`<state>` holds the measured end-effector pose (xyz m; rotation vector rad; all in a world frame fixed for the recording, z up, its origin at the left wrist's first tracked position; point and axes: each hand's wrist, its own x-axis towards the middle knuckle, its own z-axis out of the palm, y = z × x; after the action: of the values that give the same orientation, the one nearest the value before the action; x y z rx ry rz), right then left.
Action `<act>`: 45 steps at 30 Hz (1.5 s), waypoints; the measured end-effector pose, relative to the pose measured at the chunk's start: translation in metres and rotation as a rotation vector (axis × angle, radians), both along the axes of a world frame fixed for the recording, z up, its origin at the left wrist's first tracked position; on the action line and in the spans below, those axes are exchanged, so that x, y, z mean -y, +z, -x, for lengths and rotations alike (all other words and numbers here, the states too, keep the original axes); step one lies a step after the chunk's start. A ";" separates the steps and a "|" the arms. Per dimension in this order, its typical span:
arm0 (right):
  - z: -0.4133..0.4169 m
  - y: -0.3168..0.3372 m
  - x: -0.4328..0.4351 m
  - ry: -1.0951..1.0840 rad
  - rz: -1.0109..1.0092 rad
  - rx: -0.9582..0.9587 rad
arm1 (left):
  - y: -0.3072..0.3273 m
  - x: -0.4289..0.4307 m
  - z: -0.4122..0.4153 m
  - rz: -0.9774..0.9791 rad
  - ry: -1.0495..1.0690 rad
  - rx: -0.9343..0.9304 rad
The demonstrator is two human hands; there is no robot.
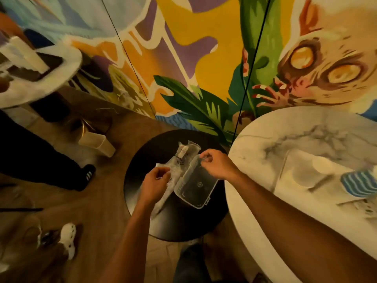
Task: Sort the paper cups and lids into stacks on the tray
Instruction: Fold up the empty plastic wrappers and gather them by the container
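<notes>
Single head-worn wide-angle view, nothing shared. It looks steeply down and forward. Aim centre is the clear tub (195, 186) and wrapper (174, 168) on a round black table (177, 221), close. Left hand (156, 183) and right hand (216, 164) reach in from 6 o'clock. Marble table (265, 201) at 3, painted wall (183, 37) at 12, wood floor (91, 211) at 8.

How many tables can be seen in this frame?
3. A small black round table at centre, a marble-topped table at right, and a white round table at upper left. Others may lie outside the view.
</notes>
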<state>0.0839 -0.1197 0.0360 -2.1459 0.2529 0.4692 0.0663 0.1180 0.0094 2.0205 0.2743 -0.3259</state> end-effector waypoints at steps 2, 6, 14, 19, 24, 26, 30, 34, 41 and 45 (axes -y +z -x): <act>-0.032 -0.013 -0.017 0.016 0.061 -0.051 | -0.015 -0.014 -0.035 -0.054 -0.064 -0.066; -0.087 -0.045 -0.043 0.097 0.199 -0.108 | -0.050 -0.025 -0.091 -0.169 -0.172 -0.173; -0.169 -0.117 -0.052 0.075 0.469 -0.241 | -0.127 -0.014 -0.164 -0.288 -0.286 -0.298; -0.192 -0.157 -0.048 0.124 0.593 -0.268 | -0.156 -0.013 -0.181 -0.384 -0.384 -0.310; -0.190 -0.161 -0.049 0.059 0.578 -0.227 | -0.154 -0.019 -0.185 -0.415 -0.409 -0.236; -0.188 -0.149 -0.045 -0.038 0.529 -0.162 | -0.139 -0.019 -0.186 -0.412 -0.402 -0.170; -0.176 -0.106 -0.028 -0.386 0.199 0.024 | -0.076 -0.011 -0.186 -0.342 -0.334 -0.018; -0.142 -0.050 -0.019 -0.624 -0.126 0.003 | -0.002 0.011 -0.182 -0.223 -0.247 0.149; -0.058 0.028 -0.013 -0.443 -0.550 0.114 | 0.100 0.070 -0.148 0.045 -0.354 0.378; -0.011 0.070 0.022 -0.537 -0.505 0.299 | 0.143 0.104 -0.118 0.217 -0.403 0.401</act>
<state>0.0954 -0.1413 0.1062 -1.5426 0.4678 -0.0972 0.1839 0.0136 0.1528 1.8655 -0.4070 -0.1813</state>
